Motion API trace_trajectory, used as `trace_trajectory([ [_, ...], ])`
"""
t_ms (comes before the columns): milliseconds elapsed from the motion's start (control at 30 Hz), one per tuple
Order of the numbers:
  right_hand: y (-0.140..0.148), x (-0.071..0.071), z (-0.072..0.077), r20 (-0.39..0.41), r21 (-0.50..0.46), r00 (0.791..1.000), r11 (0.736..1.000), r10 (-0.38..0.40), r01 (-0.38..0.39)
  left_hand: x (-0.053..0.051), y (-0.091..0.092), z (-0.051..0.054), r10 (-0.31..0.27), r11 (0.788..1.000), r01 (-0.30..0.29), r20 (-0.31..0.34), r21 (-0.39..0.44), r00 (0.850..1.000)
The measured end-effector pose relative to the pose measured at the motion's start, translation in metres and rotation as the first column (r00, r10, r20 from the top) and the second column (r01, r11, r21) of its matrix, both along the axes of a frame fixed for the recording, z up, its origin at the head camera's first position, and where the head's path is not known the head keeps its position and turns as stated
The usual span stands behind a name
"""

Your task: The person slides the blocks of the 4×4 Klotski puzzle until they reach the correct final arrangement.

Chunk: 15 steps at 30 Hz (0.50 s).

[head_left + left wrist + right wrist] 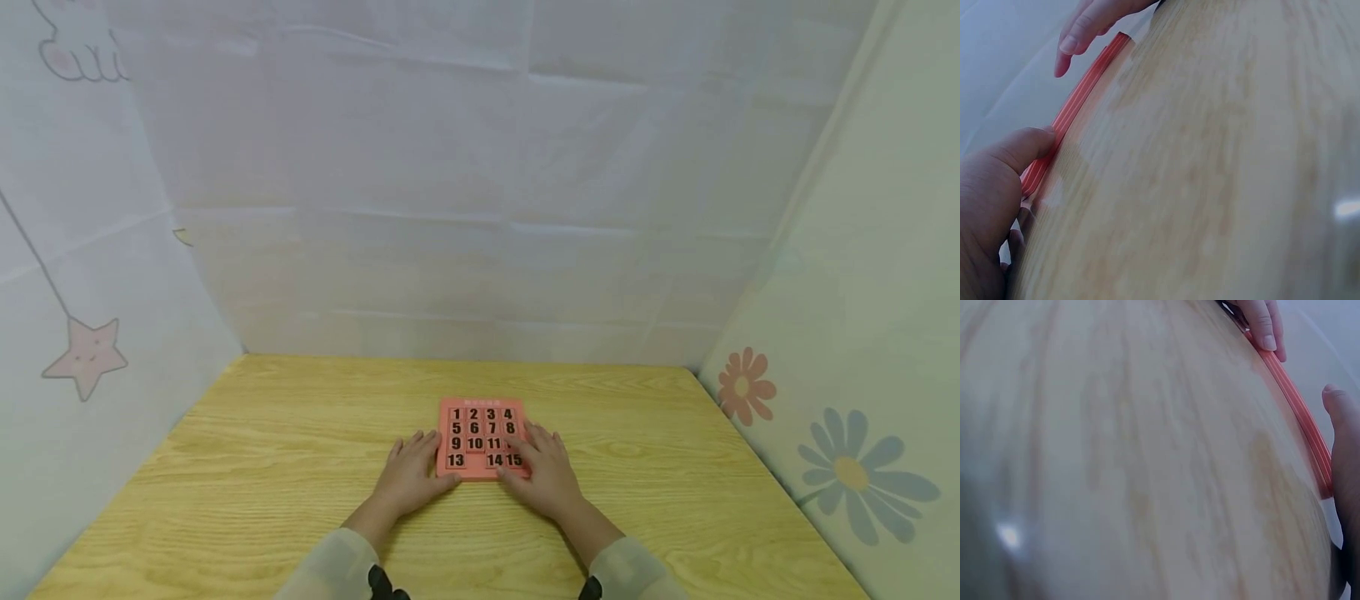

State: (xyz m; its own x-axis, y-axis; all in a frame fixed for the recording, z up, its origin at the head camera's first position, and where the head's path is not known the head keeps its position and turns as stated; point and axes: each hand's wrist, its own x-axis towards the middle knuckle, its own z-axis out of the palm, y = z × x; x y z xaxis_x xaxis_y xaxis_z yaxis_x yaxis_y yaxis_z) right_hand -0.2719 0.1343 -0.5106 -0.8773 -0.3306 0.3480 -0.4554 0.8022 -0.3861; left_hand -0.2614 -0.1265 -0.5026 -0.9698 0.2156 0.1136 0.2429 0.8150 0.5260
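A pink number slide puzzle [476, 468] lies flat on the table, its numbered tiles in rows. The bottom row has a gap between the 13 and the 14 tiles. My left hand [408, 477] holds the puzzle's near left corner, thumb on the front edge and fingers along the left side. My right hand [549, 477] is at the right side, its index finger covering the tile right of 11 and its thumb by the 14. In the right wrist view, the right thumb [1333, 403] stands raised over the puzzle's edge [1294, 400].
The wood-grain table [300, 450] extends on every side of the puzzle. Pale cloth walls enclose it at the back [480, 275], left [97, 467] and right [847, 275], printed with a star and flowers.
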Motion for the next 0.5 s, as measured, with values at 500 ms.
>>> trace_trajectory([
  [500, 0.0001, 0.0044, 0.0008, -0.058, -0.009, 0.997, 0.998, 0.055, -0.056, -0.0008, 0.0006, -0.0008, -0.001, 1.0, 0.001, -0.005, 0.0, 1.0],
])
